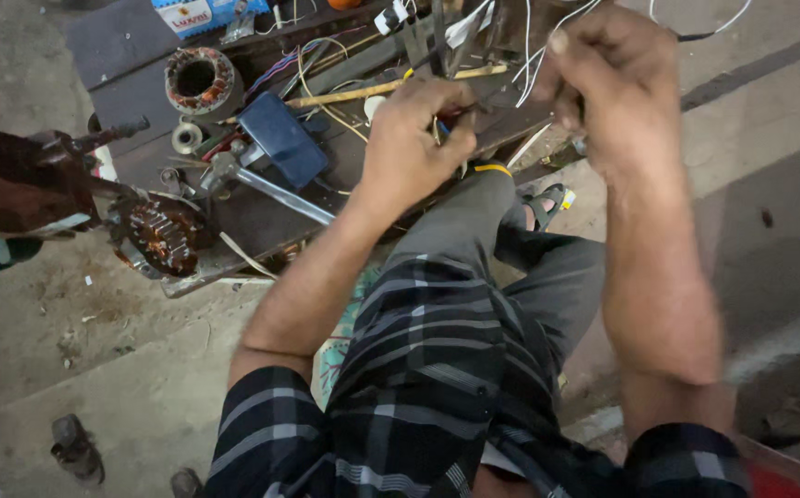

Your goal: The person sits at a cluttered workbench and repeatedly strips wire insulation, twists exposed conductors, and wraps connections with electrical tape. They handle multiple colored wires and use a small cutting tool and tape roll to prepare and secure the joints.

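Both fists closed, left hand (414,138) and right hand (612,78) pinch wires (533,55) at the board's (261,207) edge.

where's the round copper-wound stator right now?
Head view, upper left: the stator sits on the dark board, just left of the blue box and well left of the left hand.

Glossy copper-wound metal stator (199,81), shiny steel hammer (266,187), rough concrete floor (68,350), checked cloth shirt (418,369)

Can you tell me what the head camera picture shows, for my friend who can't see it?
A seated person's left hand and right hand work on thin wires above a dark board cluttered with a copper motor coil and tools.
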